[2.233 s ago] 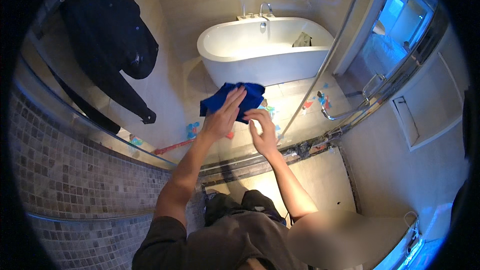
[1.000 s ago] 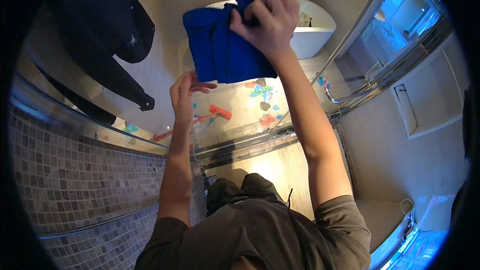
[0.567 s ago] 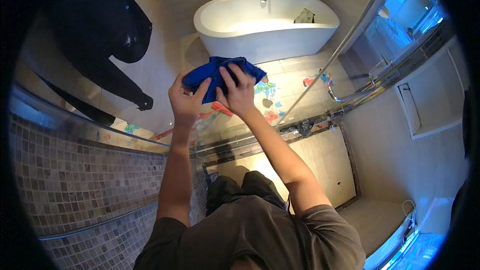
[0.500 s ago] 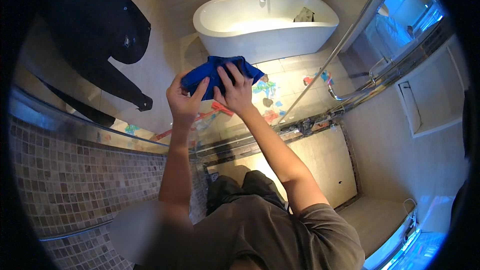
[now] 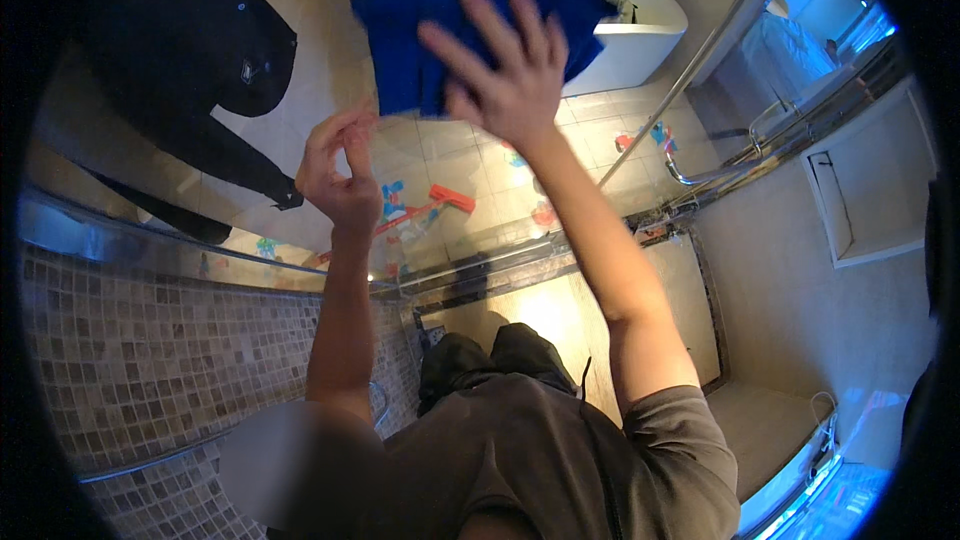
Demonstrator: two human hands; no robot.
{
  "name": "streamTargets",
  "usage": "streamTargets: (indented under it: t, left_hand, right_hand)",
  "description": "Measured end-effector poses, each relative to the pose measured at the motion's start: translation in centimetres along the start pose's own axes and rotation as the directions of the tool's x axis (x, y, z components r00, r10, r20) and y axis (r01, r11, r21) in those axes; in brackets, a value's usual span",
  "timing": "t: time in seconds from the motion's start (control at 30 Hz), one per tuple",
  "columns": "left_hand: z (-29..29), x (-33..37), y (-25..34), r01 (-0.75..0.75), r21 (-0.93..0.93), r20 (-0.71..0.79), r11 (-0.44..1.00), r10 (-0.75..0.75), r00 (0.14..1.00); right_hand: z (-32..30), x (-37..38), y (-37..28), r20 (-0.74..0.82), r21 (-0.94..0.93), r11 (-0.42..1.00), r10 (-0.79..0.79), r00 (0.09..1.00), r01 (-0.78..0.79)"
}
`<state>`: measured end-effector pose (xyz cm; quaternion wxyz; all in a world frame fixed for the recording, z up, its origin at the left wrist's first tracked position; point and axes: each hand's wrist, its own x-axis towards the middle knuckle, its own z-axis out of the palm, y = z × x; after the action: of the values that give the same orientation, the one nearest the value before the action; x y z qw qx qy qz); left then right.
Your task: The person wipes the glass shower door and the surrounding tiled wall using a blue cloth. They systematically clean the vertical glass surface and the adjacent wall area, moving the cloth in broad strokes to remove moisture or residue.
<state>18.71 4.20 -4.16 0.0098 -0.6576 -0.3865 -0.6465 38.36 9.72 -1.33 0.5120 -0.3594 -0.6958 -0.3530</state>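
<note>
A blue cloth (image 5: 404,45) is spread out in front of me, its edges blurred. My right hand (image 5: 515,75) lies over it with fingers spread, keeping hold of it; whether the cloth rests against glass I cannot tell. Just below the cloth's lower left corner is my left hand (image 5: 340,175), fingers curled toward the thumb in a pinch. Anything between those fingertips is too blurred to make out. The cloth covers much of the white bathtub (image 5: 640,50) behind it.
A dark jacket (image 5: 220,50) hangs at the left. Red-headed long-handled tool (image 5: 452,198) and coloured patches are on the tiled floor (image 5: 480,165) beyond the metal-edged threshold. A metal rail (image 5: 690,80) slants across the right, near a white-framed wall niche (image 5: 870,180). Mosaic tiles (image 5: 180,340) cover the left side.
The bunched blue cloth has opened out and moved up and away with my right hand. My left hand has come off its main part and shifted slightly left and down.
</note>
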Motion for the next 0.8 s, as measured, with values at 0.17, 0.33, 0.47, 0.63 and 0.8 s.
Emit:
streamTargets:
  t: [0.17, 0.33, 0.47, 0.63, 0.8]
  left_hand:
    - [1.2, 2.6, -0.3, -0.428, 0.417, 0.061, 0.802, 0.445, 0.893]
    - [1.7, 2.3, -0.5, -0.444, 0.635, 0.202, 0.632, 0.420, 0.885]
    - [2.0, 2.1, -0.7, -0.426, 0.647, 0.168, 0.632, 0.427, 0.888]
    - [2.3, 2.5, -2.1, -0.451, 0.595, 0.118, 0.665, 0.483, 0.868]
    - [1.6, 2.1, -1.8, -0.455, 0.608, 0.190, 0.651, 0.437, 0.879]
  right_hand:
    - [2.0, -7.7, -0.1, 0.053, 0.004, 0.993, -0.117, 0.992, 0.117]
    - [-1.7, -2.1, 9.7, -0.174, 0.038, 0.999, 0.013, 0.985, -0.006]
    - [-0.4, -2.7, 7.7, -0.313, 0.014, 0.976, 0.211, 0.926, -0.217]
    - [2.5, -6.7, -2.4, 0.011, 0.006, 1.000, 0.029, 1.000, -0.029]
    - [1.3, -8.2, 1.2, 0.076, -0.030, 0.987, -0.153, 0.985, 0.155]
